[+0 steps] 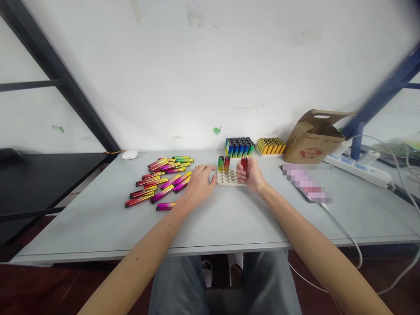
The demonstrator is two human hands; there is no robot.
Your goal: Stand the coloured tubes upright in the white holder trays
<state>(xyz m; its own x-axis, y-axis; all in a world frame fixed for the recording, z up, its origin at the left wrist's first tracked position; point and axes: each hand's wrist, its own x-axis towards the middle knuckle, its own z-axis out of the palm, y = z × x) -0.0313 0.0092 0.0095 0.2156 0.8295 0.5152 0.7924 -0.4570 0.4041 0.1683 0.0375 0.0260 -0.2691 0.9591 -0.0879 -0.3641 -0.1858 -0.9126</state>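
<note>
My right hand [251, 175] is closed around a red lighter [244, 163], held upright over the right side of a pale tray with round holes [226, 178]. In the tray's back left part stand a green lighter [221, 163] and a red lighter [227, 164], side by side. Just left of the tray, my left hand [201, 180] is open, palm down, fingers apart, with nothing visible in it. Beside it, to the left, several red-yellow and purple-yellow lighters [166, 182] lie loose on the grey table [108, 218].
Behind the tray stand a block of blue-green lighters [240, 148] and a tray of yellow lighters [271, 146]. An open cardboard box [311, 142], a phone [305, 183] with a cable and a white power strip [364, 170] are at the right. A white case [130, 155] lies back left.
</note>
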